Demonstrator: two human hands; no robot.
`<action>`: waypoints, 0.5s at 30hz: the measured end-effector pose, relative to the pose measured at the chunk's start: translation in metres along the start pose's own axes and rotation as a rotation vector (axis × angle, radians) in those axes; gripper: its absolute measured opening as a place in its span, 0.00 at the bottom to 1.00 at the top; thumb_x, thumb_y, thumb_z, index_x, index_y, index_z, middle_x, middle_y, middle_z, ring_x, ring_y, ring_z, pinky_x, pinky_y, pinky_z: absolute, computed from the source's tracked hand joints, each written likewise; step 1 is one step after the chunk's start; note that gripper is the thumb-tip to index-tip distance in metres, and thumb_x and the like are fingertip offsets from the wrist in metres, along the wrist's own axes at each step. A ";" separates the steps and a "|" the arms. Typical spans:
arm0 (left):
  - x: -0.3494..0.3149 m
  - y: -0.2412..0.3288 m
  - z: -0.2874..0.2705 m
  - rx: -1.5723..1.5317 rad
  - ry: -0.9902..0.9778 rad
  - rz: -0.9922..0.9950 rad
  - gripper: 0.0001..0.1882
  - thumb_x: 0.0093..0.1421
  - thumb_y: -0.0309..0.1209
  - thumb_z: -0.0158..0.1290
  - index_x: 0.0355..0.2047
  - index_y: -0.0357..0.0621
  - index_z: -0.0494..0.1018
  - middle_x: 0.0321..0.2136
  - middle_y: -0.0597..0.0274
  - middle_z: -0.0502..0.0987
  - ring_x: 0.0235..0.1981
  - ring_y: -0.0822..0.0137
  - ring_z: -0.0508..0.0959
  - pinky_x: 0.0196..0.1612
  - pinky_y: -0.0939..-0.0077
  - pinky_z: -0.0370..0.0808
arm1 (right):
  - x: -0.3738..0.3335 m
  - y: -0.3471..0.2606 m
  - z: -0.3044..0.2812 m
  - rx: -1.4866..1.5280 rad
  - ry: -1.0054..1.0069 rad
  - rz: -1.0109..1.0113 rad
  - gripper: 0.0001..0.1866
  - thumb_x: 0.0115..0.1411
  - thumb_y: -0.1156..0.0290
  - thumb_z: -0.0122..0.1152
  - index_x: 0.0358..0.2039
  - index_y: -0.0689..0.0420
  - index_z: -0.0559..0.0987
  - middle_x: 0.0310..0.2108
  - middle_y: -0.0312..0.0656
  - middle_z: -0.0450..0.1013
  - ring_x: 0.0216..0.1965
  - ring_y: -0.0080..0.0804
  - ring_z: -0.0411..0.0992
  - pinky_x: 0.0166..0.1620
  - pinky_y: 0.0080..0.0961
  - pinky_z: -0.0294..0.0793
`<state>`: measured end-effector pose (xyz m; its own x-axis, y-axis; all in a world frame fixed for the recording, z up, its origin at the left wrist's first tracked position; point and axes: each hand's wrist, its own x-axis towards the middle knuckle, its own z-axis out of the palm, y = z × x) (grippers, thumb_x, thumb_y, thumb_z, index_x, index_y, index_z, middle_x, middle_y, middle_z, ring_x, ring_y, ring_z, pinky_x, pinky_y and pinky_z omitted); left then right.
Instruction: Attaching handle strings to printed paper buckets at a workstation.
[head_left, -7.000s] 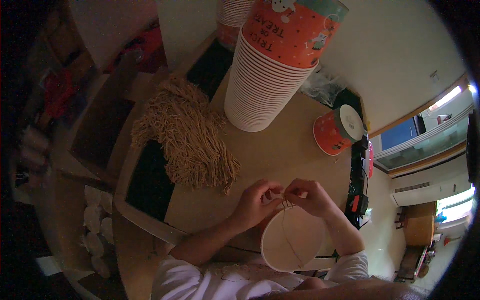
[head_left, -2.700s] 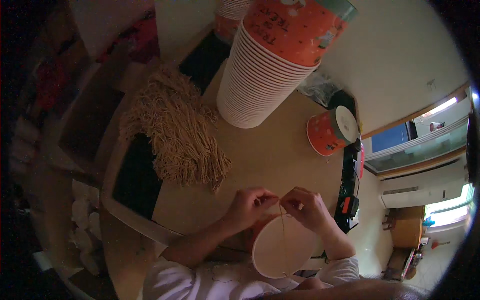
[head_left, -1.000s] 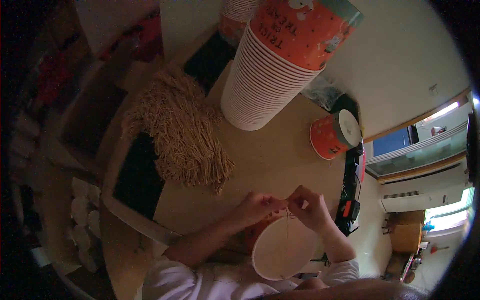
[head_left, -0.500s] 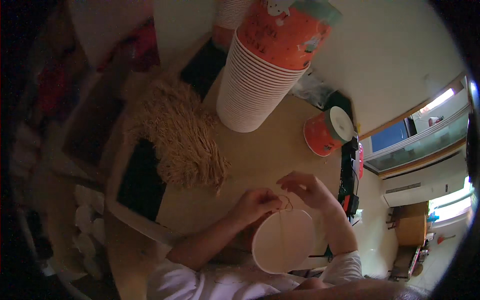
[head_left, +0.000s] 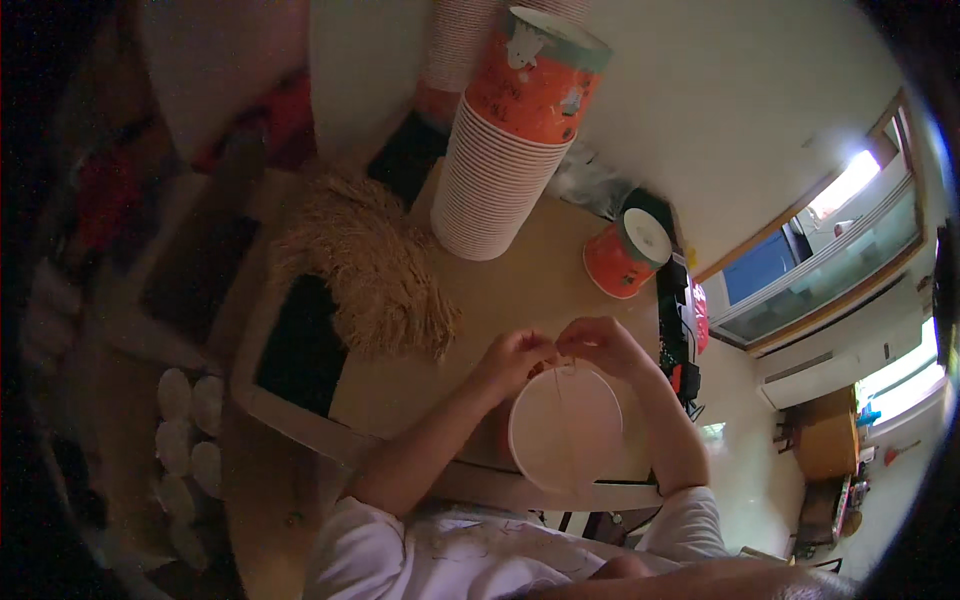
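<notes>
My two hands were close together over the worktop (head_left: 520,295), fingertips almost meeting at the far rim of a white-lined bucket (head_left: 595,430). The left hand (head_left: 522,358) was curled in, thumb and forefinger pinched on a thin cord (head_left: 560,402); the right hand (head_left: 592,345) had its fingers bent and drawn together beside it, too small and dim for me to tell whether they gripped the cord as well. The cord ran down across the bucket's mouth, which faced up toward me at the near edge of the worktop, its orange outside just showing at the left. Beyond my left hand lay a shaggy tan bundle of cords (head_left: 385,285); farther off rose a tall stack of nested buckets (head_left: 495,175), and an upturned orange bucket (head_left: 612,262) stood to the right.
</notes>
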<state>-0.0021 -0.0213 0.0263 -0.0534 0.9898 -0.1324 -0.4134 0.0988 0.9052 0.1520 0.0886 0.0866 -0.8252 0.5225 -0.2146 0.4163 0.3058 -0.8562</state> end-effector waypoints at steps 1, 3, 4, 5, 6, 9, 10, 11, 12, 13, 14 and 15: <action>-0.001 0.001 0.003 -0.020 0.039 -0.018 0.09 0.55 0.32 0.53 0.29 0.38 0.73 0.23 0.65 0.75 0.23 0.76 0.72 0.27 0.81 0.70 | -0.001 0.002 0.000 -0.045 -0.019 -0.022 0.07 0.53 0.76 0.58 0.34 0.61 0.77 0.30 0.36 0.74 0.34 0.22 0.71 0.41 0.21 0.70; 0.001 0.002 0.006 -0.023 0.039 -0.008 0.08 0.55 0.32 0.52 0.30 0.38 0.73 0.24 0.64 0.75 0.24 0.75 0.73 0.28 0.81 0.70 | -0.002 0.003 0.001 -0.100 -0.043 -0.055 0.07 0.54 0.75 0.56 0.34 0.61 0.77 0.30 0.36 0.74 0.33 0.22 0.71 0.40 0.21 0.71; 0.001 0.002 0.007 -0.025 0.035 -0.009 0.08 0.55 0.31 0.52 0.31 0.38 0.72 0.24 0.64 0.75 0.24 0.75 0.73 0.29 0.81 0.70 | -0.003 0.003 0.004 -0.081 0.010 -0.032 0.07 0.55 0.75 0.55 0.35 0.61 0.77 0.30 0.36 0.74 0.33 0.22 0.71 0.41 0.21 0.70; 0.001 0.002 0.009 -0.024 0.033 0.001 0.08 0.55 0.31 0.52 0.31 0.38 0.72 0.24 0.64 0.75 0.24 0.75 0.73 0.29 0.81 0.70 | -0.006 0.002 0.005 -0.061 0.067 -0.005 0.07 0.56 0.75 0.55 0.35 0.62 0.77 0.30 0.37 0.74 0.33 0.22 0.71 0.41 0.21 0.70; 0.002 0.001 0.010 -0.013 0.037 0.013 0.09 0.55 0.30 0.51 0.31 0.37 0.72 0.25 0.63 0.75 0.24 0.75 0.73 0.29 0.81 0.70 | -0.008 0.009 0.003 -0.068 0.071 -0.012 0.07 0.56 0.75 0.55 0.35 0.62 0.77 0.30 0.37 0.74 0.33 0.22 0.71 0.41 0.21 0.70; 0.010 -0.004 0.010 0.007 0.047 0.008 0.09 0.55 0.30 0.51 0.32 0.37 0.71 0.25 0.63 0.75 0.24 0.74 0.73 0.28 0.81 0.70 | -0.011 0.025 -0.003 0.049 0.112 -0.036 0.10 0.58 0.71 0.52 0.36 0.62 0.77 0.31 0.36 0.74 0.33 0.22 0.71 0.41 0.20 0.69; 0.012 -0.007 0.009 0.011 0.054 -0.018 0.09 0.55 0.30 0.51 0.33 0.37 0.71 0.25 0.63 0.75 0.24 0.74 0.73 0.28 0.80 0.71 | -0.012 0.025 -0.004 0.072 0.112 -0.019 0.11 0.59 0.70 0.52 0.37 0.62 0.77 0.31 0.36 0.74 0.33 0.22 0.71 0.41 0.20 0.69; 0.012 -0.004 0.010 0.016 0.051 -0.012 0.09 0.55 0.30 0.51 0.33 0.37 0.71 0.25 0.63 0.75 0.24 0.74 0.73 0.28 0.80 0.71 | -0.013 0.026 -0.004 0.096 0.113 -0.002 0.12 0.59 0.68 0.51 0.37 0.63 0.77 0.31 0.36 0.74 0.33 0.22 0.70 0.40 0.20 0.69; 0.013 -0.002 0.011 -0.056 0.075 -0.046 0.08 0.55 0.29 0.51 0.32 0.37 0.71 0.25 0.63 0.75 0.23 0.74 0.73 0.27 0.80 0.71 | -0.014 0.026 -0.003 0.094 0.118 -0.008 0.12 0.59 0.68 0.51 0.37 0.63 0.77 0.31 0.36 0.74 0.33 0.22 0.70 0.40 0.20 0.69; 0.013 0.000 0.012 -0.128 0.099 -0.082 0.08 0.55 0.29 0.51 0.32 0.38 0.71 0.24 0.64 0.75 0.23 0.73 0.73 0.26 0.79 0.71 | -0.014 0.027 -0.002 0.125 0.114 -0.019 0.11 0.58 0.70 0.52 0.36 0.63 0.77 0.32 0.36 0.74 0.33 0.23 0.71 0.39 0.21 0.70; 0.018 -0.004 0.010 -0.126 0.092 -0.079 0.08 0.55 0.29 0.51 0.32 0.38 0.71 0.24 0.64 0.75 0.23 0.73 0.73 0.26 0.79 0.71 | -0.015 0.027 0.000 0.153 0.112 -0.026 0.09 0.58 0.72 0.54 0.36 0.63 0.77 0.32 0.36 0.74 0.33 0.24 0.71 0.38 0.22 0.70; 0.023 -0.007 0.005 -0.150 0.100 -0.094 0.07 0.55 0.29 0.51 0.32 0.38 0.71 0.24 0.64 0.75 0.22 0.73 0.73 0.25 0.79 0.70 | -0.015 0.025 0.003 0.154 0.110 -0.032 0.09 0.58 0.72 0.54 0.36 0.63 0.77 0.32 0.36 0.74 0.33 0.24 0.71 0.38 0.22 0.70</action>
<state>0.0044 0.0009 0.0187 -0.0953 0.9608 -0.2602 -0.5515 0.1666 0.8173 0.1734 0.0863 0.0668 -0.7868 0.6008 -0.1412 0.3204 0.2021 -0.9255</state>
